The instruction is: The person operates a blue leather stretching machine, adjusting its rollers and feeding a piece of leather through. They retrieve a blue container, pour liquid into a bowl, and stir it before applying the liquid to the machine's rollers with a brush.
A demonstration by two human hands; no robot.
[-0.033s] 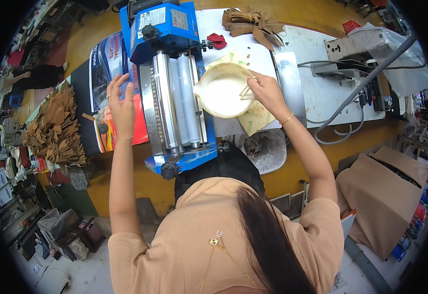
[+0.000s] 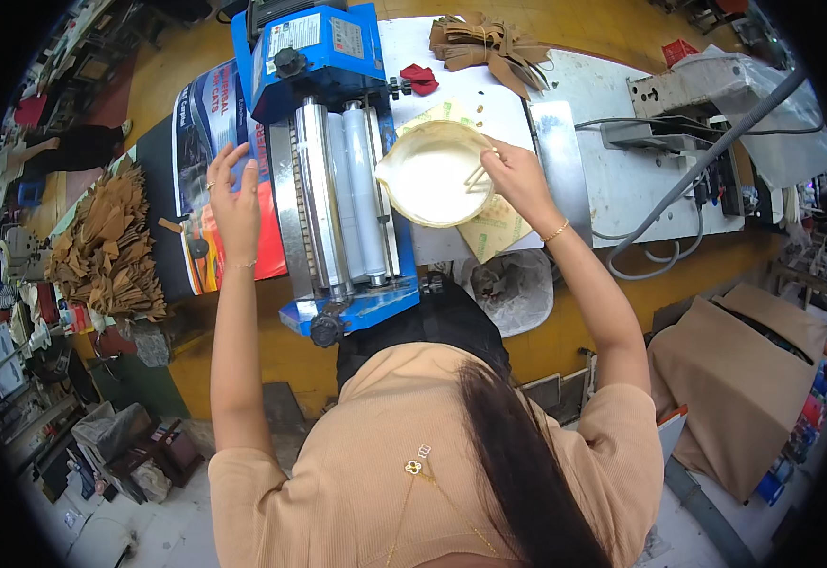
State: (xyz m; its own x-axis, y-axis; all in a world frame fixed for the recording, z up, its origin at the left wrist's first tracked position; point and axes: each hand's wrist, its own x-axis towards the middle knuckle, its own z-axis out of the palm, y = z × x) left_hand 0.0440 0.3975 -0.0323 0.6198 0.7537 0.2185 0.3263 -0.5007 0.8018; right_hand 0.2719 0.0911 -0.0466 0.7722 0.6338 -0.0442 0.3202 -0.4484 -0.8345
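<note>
My right hand is closed at the right rim of a round cream jug with a pouring lip on its left. White liquid fills much of it. Thin yellowish rods, perhaps a handle or a stirrer, show below the fingers. The lip is beside the rollers of a blue gluing machine; no stream of liquid is visible. Left of the machine, my left hand is open with nothing in it, fingers spread and slightly curled, above a printed red and blue sheet.
A pile of brown strips lies to the left, and a tied bundle of strips at the back. A red cloth sits behind the jug. A lined bin stands below the table edge. At right hangs a grey hose.
My right hand has shifted very slightly to the right with the jug. My left hand stays where it was.
</note>
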